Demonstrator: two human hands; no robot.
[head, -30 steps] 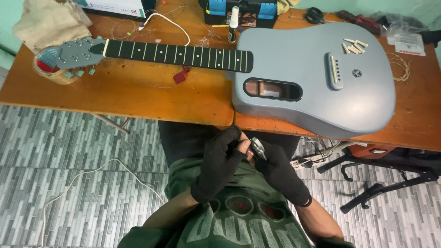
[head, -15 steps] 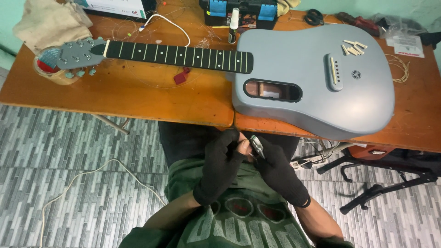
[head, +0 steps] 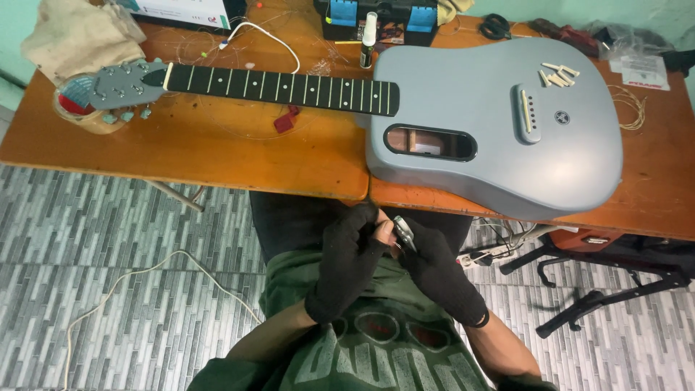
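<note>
- Little has moved since the earlier frames: both hands stay together below the table's near edge, the small metal tool tipped slightly more upright between them.
- Left hand [head: 349, 262], black fingerless glove, fingers curled narrow, bare fingertips touching the small metal tool [head: 404, 233].
- Right hand [head: 436, 269], same glove, closed on the tool's lower end; the tool's silver tip pokes up between the two hands.
- Tool sits just below the near edge of the wooden table [head: 217, 156], over the lap, apart from the tabletop.
- Grey guitar [head: 507, 123] lies flat on the table; its body overhangs the near edge just above the hands, its neck runs left.
- Headstock [head: 119, 83] rests near the table's left end on a tape roll [head: 76, 112].
- White bridge pins [head: 557, 74] lie on the guitar body, far side from the hands.
- Open tiled floor [head: 108, 239] left of the lap, a white cable [head: 145, 279] looping across it.
- Black stand [head: 601, 289] and cords crowd the floor under the table's right end.
</note>
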